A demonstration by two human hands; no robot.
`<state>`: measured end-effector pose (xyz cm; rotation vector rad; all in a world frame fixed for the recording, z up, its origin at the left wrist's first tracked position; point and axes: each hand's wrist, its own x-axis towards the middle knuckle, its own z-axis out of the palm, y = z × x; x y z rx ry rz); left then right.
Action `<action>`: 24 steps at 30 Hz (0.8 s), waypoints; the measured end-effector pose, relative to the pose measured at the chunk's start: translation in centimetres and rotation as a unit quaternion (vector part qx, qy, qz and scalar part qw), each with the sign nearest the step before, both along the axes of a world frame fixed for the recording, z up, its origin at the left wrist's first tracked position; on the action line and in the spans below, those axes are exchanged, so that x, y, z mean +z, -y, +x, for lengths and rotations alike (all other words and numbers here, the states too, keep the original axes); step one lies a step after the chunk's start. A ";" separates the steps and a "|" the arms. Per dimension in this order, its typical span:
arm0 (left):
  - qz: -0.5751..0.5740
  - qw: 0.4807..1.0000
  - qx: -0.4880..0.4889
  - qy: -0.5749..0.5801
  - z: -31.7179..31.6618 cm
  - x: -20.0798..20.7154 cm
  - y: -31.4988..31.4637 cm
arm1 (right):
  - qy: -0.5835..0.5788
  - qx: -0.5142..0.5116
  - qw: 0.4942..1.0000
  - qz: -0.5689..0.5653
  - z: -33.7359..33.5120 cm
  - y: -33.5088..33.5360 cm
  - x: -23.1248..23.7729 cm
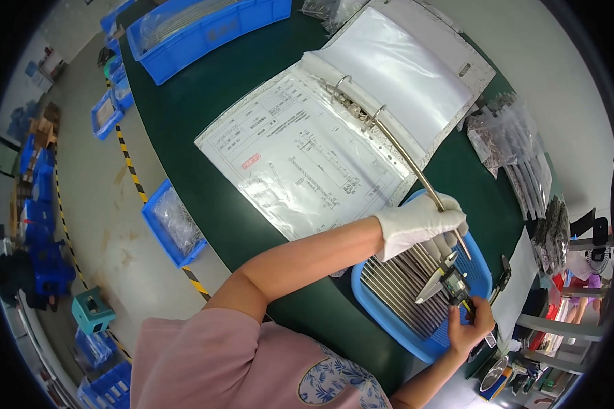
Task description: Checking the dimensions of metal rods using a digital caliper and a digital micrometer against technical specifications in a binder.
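My gloved left hand (pixel 421 223) was curled round 1 rod (pixel 412 165), slanting from over the binder (pixel 286 157) to over the tray (pixel 362 294). My bare right hand (pixel 472 326) gripped the caliper (pixel 454 283) above the tray's rods (pixel 406 290).

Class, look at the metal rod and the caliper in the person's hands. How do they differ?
The metal rod is plain and slender; the caliper has pointed jaws and a small display.
The metal rod is longer than the caliper.
The gloved left hand holds the metal rod; the bare right hand holds the caliper.
Both are handheld.
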<state>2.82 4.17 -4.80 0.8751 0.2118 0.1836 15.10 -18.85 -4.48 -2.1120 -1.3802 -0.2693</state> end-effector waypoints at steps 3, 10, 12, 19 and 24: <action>0.002 1.000 -0.002 0.002 0.1 -0.1 0.0 | 0.005 -0.005 1.000 0.002 0.0 0.1 -0.1; 0.029 0.999 -0.003 -0.023 0.2 -0.3 0.9 | 0.020 0.011 0.999 0.038 0.4 0.5 -0.2; 0.033 0.999 -0.007 0.009 0.3 -0.2 1.5 | 0.034 0.027 0.999 0.034 0.5 0.6 -0.3; 0.016 0.999 0.030 -0.011 0.5 -0.3 1.3 | 0.038 0.007 0.998 0.046 0.7 1.2 -0.7; -0.009 1.000 0.018 -0.015 0.2 0.0 0.4 | 0.008 -0.015 0.999 0.037 0.6 1.0 -0.6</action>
